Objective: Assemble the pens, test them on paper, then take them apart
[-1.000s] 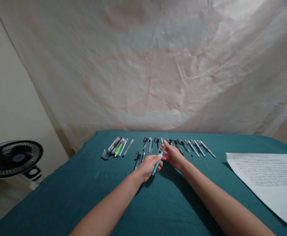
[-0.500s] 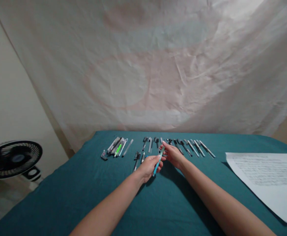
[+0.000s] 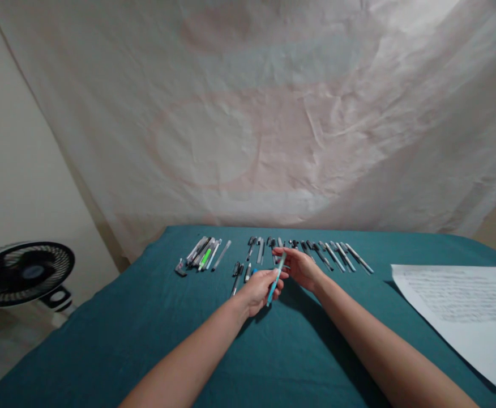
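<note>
A light-blue pen (image 3: 270,293) with a pale upper end is pinched between the thumb and fingers of my left hand (image 3: 260,290), tilted with its top toward the back right. My right hand (image 3: 299,266) is just behind and right of the pen's upper end. Its fingers reach leftward, loosely spread, and I see nothing held in them; whether a fingertip touches the pen I cannot tell. Left of my left hand lie a black-capped clear pen (image 3: 235,281) and a short white-tipped pen (image 3: 248,273). A bit of blue (image 3: 254,271) shows behind that hand.
On the green cloth-covered table (image 3: 146,340), a row of pens (image 3: 341,256) stretches along the back. A heap of pens with a bright green one (image 3: 205,258) lies back left, beside a small dark object (image 3: 180,268). Written paper (image 3: 456,317) is at right, a fan (image 3: 27,275) at left.
My right fingers have loosened and stretched out at the pen's upper end, where they were closed before. The pen and my left hand have shifted very slightly right.
</note>
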{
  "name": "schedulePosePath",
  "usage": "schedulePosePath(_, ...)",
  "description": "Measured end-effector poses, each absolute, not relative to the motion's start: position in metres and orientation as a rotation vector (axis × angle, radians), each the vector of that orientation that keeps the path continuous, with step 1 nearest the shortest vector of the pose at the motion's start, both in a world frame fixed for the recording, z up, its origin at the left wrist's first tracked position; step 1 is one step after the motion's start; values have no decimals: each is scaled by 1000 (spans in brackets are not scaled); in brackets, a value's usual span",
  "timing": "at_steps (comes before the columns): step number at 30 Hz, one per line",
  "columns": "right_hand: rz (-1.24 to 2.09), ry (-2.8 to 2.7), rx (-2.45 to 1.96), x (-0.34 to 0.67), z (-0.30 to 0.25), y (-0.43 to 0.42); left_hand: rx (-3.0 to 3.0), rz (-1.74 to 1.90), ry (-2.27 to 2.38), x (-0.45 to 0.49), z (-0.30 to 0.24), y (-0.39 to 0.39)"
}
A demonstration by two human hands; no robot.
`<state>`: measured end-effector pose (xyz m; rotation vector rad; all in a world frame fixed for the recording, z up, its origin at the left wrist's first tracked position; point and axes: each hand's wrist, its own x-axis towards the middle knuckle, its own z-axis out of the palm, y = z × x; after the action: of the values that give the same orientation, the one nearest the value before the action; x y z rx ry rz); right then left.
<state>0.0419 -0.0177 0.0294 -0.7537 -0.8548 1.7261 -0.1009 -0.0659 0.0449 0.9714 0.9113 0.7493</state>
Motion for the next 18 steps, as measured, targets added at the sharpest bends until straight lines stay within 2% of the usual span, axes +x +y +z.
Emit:
schedulePosePath(6, 1593, -869, -849, 41, 21, -15, 985, 740, 934, -100, 44, -67)
schedulePosePath(18, 1756, -836, -697, 46, 28, -16, 866, 765, 856, -98, 43, -68)
